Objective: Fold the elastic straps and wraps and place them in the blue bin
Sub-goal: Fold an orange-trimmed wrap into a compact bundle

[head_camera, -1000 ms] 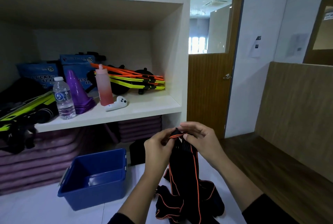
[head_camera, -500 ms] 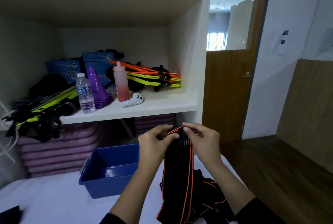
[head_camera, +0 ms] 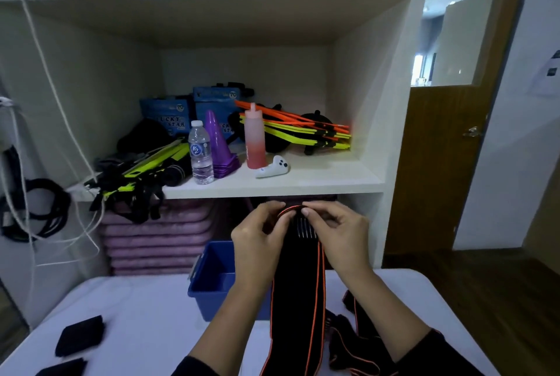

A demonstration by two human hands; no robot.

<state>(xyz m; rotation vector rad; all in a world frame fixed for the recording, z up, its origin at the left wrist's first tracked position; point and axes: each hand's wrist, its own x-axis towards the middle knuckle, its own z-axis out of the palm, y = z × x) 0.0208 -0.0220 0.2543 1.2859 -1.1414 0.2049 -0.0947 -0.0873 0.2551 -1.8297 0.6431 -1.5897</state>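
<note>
A long black elastic wrap with orange edges hangs straight down from both my hands, held up over the white table. My left hand pinches its top end from the left. My right hand pinches the same end from the right, fingertips on the orange edge. The wrap's lower part lies bunched on the table by my right forearm. The blue bin stands just behind and left of my left hand, partly hidden by my arm. Two folded black wraps, one upper and one lower, lie at the table's front left.
A white shelf behind the table holds a water bottle, purple cones, a pink bottle, a white controller and orange-and-yellow ladder straps. Purple mats are stacked below. Cables hang left; a wooden door stands right.
The view has swung left and drawn closer to the shelf. Both hands still hold the wrap's top end, and the strap now hangs flatter and straighter below them.
</note>
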